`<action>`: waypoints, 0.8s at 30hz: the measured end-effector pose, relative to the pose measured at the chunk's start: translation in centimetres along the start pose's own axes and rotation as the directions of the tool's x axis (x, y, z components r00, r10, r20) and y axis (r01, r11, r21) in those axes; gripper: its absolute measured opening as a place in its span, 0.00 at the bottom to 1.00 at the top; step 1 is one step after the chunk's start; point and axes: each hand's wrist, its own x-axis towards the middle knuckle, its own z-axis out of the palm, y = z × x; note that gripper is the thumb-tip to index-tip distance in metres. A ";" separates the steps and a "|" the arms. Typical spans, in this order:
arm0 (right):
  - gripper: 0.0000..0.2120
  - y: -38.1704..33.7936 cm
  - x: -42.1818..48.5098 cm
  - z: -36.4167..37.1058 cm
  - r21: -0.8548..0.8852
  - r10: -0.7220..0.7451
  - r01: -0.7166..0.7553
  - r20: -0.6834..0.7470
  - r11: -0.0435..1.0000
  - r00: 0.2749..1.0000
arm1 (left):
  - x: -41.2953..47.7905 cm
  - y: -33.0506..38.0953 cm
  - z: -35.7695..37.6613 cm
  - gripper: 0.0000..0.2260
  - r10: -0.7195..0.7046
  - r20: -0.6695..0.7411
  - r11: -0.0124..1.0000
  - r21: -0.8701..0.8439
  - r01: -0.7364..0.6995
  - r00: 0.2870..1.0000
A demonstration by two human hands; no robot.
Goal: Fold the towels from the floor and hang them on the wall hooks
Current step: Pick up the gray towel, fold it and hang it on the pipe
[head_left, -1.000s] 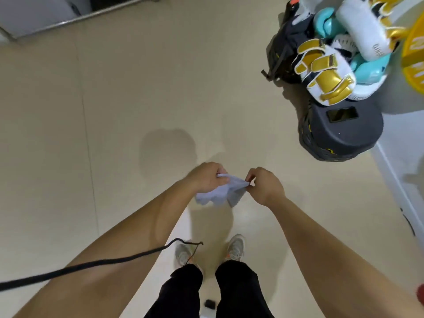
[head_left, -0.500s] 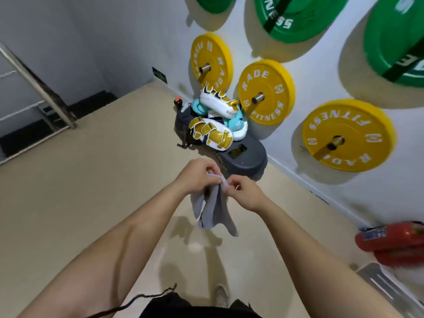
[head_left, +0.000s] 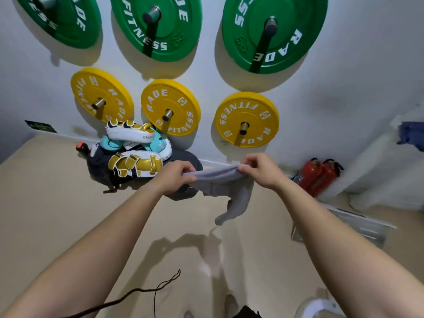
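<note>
Looking down through the head camera, I have the grey towel stretched between both hands, out in front of me and well above the floor. My left hand is pinched shut on the towel's left end, and my right hand is closed on the right end, held a little farther from me and a touch higher. The top edge runs left to right between the two fists, so the towel's long axis lies across my body, roughly parallel to the far wall. Most of the loose cloth hangs below and near the right hand, trailing down toward the floor in a crumpled tail; the left side is short and bunched.

I judge the fold still has to be made: the next move likely calls for bringing one hand over to the other along that left-right line. The yellow plates sit on pegs on the far wall; I cannot tell which hook is meant.
</note>
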 end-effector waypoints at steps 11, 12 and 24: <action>0.04 1.8 -3.5 -3.0 0.195 0.033 -0.002 -0.154 0.981 0.987 | 2.5 10.2 3.8 0.02 0.148 -0.145 0.872 -0.447 -0.198 0.978; 0.04 1.7 -3.7 -3.4 0.198 0.017 0.012 -0.146 0.980 0.989 | 2.7 11.3 4.6 0.03 0.168 -0.128 0.865 -0.456 -0.208 0.977; 0.12 9.5 -8.7 -5.1 0.299 0.105 -0.110 0.033 0.948 0.994 | 4.9 18.8 7.1 0.04 0.198 -0.239 0.945 -0.211 -0.250 0.951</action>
